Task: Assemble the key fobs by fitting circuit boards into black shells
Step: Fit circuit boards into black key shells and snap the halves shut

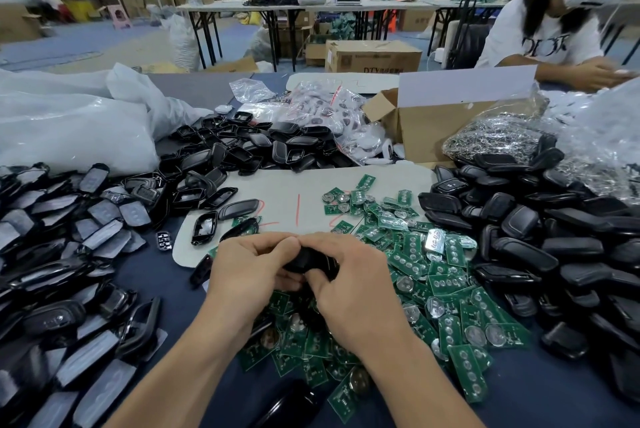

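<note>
- Black shell (308, 259) held btwn both hands, above green circuit boards (446, 284).
- Left hand (247, 271) curled round shell's left end.
- Right hand (349, 284) grips right end, thumb on top.

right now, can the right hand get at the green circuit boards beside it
Likely yes, once it lets go: the right hand and left hand both grip a black shell, but the circuit boards lie loose and uncovered just beside it, nothing between.

Both forearms reach forward, left hand (249, 265) and right hand (349, 285) meeting, fingers (273, 243) curled round one black shell (309, 259).
</note>
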